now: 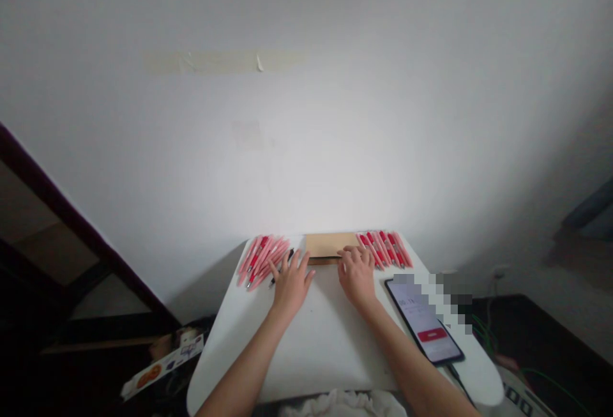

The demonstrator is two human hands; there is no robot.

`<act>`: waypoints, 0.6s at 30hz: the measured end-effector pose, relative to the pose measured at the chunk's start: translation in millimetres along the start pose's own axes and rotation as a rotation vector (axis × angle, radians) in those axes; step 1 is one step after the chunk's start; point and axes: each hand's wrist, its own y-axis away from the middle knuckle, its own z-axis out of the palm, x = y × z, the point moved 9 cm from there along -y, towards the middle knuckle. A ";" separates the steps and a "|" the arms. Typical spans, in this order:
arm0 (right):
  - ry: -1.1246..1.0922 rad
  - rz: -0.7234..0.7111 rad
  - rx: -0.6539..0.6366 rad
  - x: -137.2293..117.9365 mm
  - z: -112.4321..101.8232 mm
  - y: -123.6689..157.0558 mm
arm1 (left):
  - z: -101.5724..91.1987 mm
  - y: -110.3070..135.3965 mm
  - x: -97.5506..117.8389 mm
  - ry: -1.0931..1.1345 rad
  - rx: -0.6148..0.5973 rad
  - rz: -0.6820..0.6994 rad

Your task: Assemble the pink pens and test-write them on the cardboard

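- Fingers of the left hand are spread and laid flat on the white table, the tips resting against the near edge of the left pile of pink pens; nothing is clamped, and a dark pen appears to lie under or just beside the fingertips.
- Fingers of the right hand are held loosely together and curved down, the tips set on the edge of the cardboard box — it seems to be steadied rather than gripped.
- The box is placed at the far edge of the table against the wall, between the two piles, so that either pile can be reached by the hand on its own side.
- A right pile of pink pens is fanned out just beside the right hand, touching the box's right end.
- A phone is laid face up near the right forearm, its screen lit and a cable plugged in at its near end — kept in view but well apart from the pens.
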 end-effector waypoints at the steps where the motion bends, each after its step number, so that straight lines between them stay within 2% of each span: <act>1: -0.017 -0.019 0.000 -0.3 0.3 1.2 | -2.2 3.2 -2.8 -0.013 0.016 -0.016; 6: -0.097 -0.052 -0.037 3.6 5.6 6.2 | -14.7 11.9 -24.0 -0.109 0.102 -0.170; 10: -0.165 -0.057 -0.120 0.3 12.4 13.3 | -18.5 11.0 -36.9 -0.139 0.131 -0.258; 15: -0.183 -0.057 -0.272 -3.4 24.7 20.4 | -21.2 10.0 -40.0 -0.165 0.139 -0.286; 18: -0.197 -0.051 -0.308 -0.3 30.2 20.4 | -23.5 10.7 -39.2 -0.183 0.147 -0.288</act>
